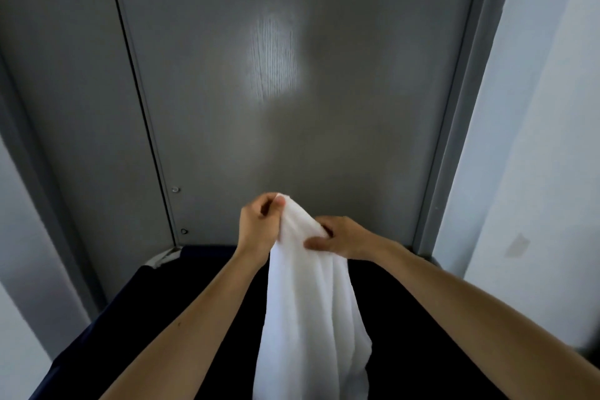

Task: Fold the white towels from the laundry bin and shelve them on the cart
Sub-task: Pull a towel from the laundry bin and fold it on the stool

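The left hand (258, 224) pinched the top of a white towel (311, 312), fingers curled round the bunched cloth. The right hand (337, 239) gripped the towel just below, thumb pressed on its fold. The towel hung between both forearms over a dark bin (422, 318).

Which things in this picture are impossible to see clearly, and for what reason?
Head view only.
1. white towel: its lower end is cut off by the bottom edge.
2. dark bin: its inside is too dark to show any contents.
3. right hand: some fingertips are hidden in the towel's folds.
4. The cart is outside the frame.
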